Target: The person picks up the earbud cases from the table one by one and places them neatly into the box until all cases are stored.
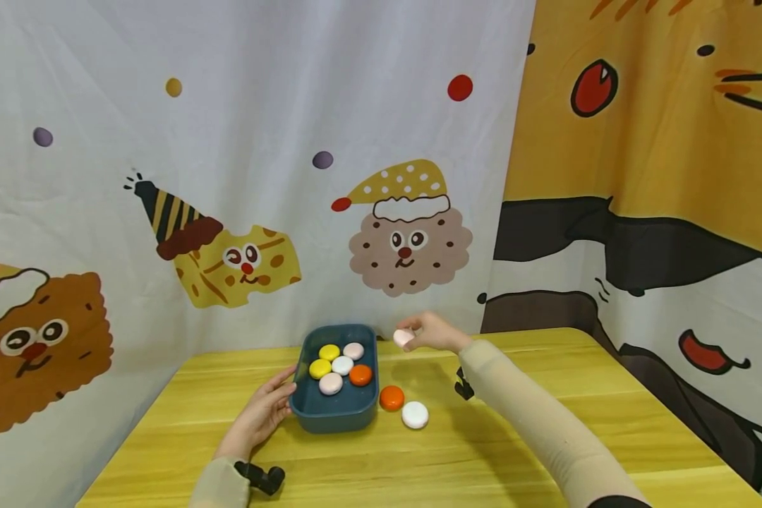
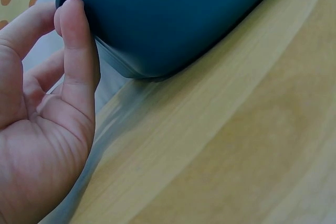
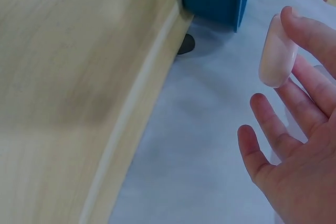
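Observation:
Raised over the table's far part, my right hand (image 1: 433, 333) pinches a pale pink disc (image 3: 278, 53) between thumb and fingers; the other fingers spread loosely in the right wrist view. The disc is smooth, round and thick-edged. My left hand (image 1: 262, 409) rests against the left outer wall of a dark teal box (image 1: 336, 422), its fingertips (image 2: 73, 14) at the box's side. Inside the box lie several similar discs: yellow (image 1: 320, 369), white (image 1: 342, 365), pale pink (image 1: 331, 384) and orange (image 1: 360, 375). To the box's right, an orange disc (image 1: 391, 398) and a white disc (image 1: 415, 415) lie on the table.
The wooden table (image 1: 482, 451) has its back edge against a white curtain (image 1: 241, 85) printed with cartoon figures. A yellow patterned curtain (image 1: 660, 155) hangs on the right. Each wrist wears a small black mount (image 1: 263, 478).

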Demonstrator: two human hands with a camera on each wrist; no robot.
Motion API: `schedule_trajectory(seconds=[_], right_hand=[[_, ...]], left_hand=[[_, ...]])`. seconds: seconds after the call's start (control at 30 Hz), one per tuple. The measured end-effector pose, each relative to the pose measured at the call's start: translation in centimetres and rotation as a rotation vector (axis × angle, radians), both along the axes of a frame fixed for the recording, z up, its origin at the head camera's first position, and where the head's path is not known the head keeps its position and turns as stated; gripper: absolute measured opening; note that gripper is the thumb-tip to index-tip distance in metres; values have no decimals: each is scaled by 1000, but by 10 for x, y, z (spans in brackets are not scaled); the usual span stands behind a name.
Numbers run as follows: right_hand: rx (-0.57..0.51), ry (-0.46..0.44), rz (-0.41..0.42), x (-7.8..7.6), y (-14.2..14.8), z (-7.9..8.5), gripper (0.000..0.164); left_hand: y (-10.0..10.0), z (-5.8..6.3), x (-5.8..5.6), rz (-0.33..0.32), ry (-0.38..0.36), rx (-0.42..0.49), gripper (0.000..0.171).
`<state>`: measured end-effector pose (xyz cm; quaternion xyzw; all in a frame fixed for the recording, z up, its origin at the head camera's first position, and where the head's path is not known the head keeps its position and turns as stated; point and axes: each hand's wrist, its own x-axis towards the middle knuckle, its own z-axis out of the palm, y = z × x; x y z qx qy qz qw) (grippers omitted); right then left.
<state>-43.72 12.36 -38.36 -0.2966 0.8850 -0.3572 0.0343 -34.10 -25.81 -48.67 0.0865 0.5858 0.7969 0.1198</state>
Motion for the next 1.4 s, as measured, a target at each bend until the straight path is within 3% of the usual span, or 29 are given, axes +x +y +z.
schedule_trajectory(seconds=[0.8,1.07,1.4], right_hand=[[16,36,-22,3,-8,39,49],[4,34,-31,4,-8,52,48],[3,16,-9,4,-22,53,47]], left_hand=[[1,-2,-2,22,-9,-2,67],[1,-3,0,-3,45,15,64],[1,0,1,20,-20,3,67]])
